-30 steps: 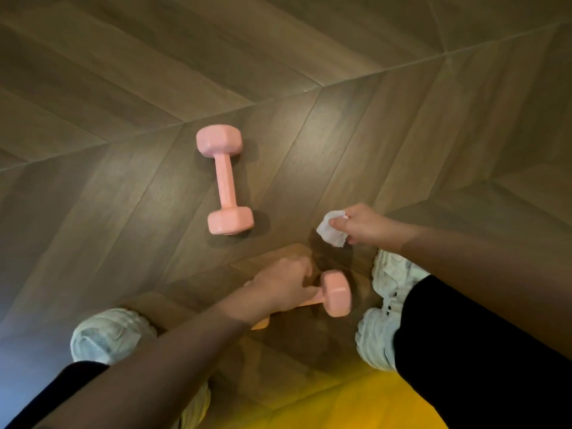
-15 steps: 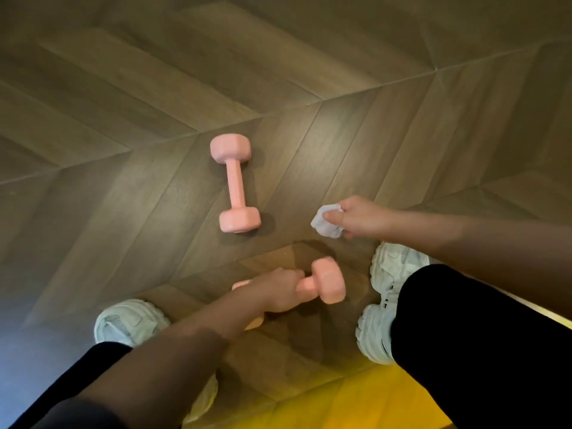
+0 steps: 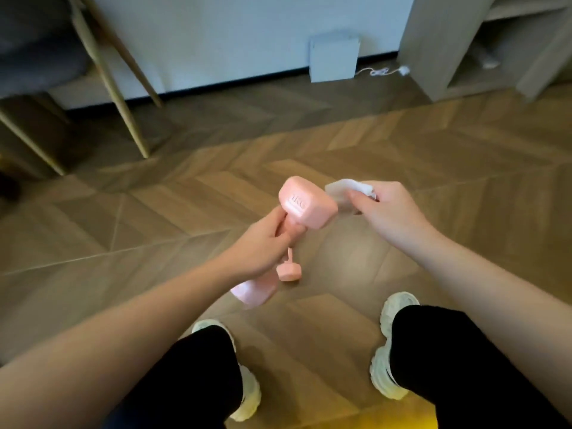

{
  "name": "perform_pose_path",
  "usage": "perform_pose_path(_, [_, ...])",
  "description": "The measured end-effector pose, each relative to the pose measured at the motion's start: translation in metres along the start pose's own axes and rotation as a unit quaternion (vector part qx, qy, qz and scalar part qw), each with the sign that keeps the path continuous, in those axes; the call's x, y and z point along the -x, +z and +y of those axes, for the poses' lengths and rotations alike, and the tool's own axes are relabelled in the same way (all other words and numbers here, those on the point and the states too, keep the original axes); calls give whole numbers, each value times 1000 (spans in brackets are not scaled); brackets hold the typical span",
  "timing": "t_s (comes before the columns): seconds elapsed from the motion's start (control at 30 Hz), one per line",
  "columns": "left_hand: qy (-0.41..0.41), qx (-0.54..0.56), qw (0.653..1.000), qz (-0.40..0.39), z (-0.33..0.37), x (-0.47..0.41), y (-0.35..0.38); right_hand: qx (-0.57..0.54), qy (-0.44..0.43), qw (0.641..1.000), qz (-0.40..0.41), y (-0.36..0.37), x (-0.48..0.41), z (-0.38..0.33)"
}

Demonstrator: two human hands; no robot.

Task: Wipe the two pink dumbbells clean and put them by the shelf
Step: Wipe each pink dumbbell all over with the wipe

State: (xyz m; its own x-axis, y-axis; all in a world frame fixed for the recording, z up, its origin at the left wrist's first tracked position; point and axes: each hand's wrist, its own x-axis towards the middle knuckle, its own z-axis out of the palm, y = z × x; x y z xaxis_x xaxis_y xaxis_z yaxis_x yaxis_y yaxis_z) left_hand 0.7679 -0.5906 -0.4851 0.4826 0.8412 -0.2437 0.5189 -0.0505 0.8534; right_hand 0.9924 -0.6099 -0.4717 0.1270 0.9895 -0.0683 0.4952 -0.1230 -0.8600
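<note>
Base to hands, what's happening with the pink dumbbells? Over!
Left hand grips first dumbbell, off the floor. Right hand holds wipe beside its top end. Second dumbbell on floor. Nothing in the way.

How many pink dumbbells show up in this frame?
2. The held dumbbell is raised in the left hand, gripped by its handle; the second dumbbell lies on the floor below, partly hidden behind that hand.

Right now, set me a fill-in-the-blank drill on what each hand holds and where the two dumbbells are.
1. The left hand grips the raised dumbbell by its ____.
2. The right hand pinches a ____ wipe next to that dumbbell's upper head.
3. The second dumbbell lies on the ____, below the hands.
Missing words: handle; white; floor.
</note>
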Motion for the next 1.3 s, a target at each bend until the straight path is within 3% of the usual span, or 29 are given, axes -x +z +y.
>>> perform_pose_path(0.1, [11, 63, 997, 33, 12, 22, 3, -106, -21, 994, -26, 8, 24, -22])
perform_pose_path(0.23, [-9, 129, 990, 60, 13, 27, 12, -141, -19, 989, -50, 19, 33, -30])
perform_pose_path(0.37, [-7, 62, 993, 101, 7, 15, 17, -157, -37, 984, -77, 27, 18, -22])
perform_pose_path(0.5, [-1, -50, 995, 83, 2, 6, 26, -169, -45, 981, -79, 31, 9, -16])
perform_pose_path(0.63, [-16, -16, 993, 116, 2, 8, 28, -171, -43, 982, -75, 29, 16, -5])
perform_pose_path(0.83, [-10, -94, 992, 85, 5, 13, 37, -172, -22, 981, -84, 30, 12, -16])
perform_pose_path(0.97, [-22, -54, 994, 93, 1, 9, 35, -210, -74, 967, -120, 25, 25, -5])
perform_pose_path(1.17, [-16, -80, 993, 83, 1, 4, 35, -190, -47, 974, -115, 30, 12, -12])
perform_pose_path(1.3, [-32, -25, 993, 109, 0, 3, 30, -208, -74, 968, -119, 29, 23, -3])
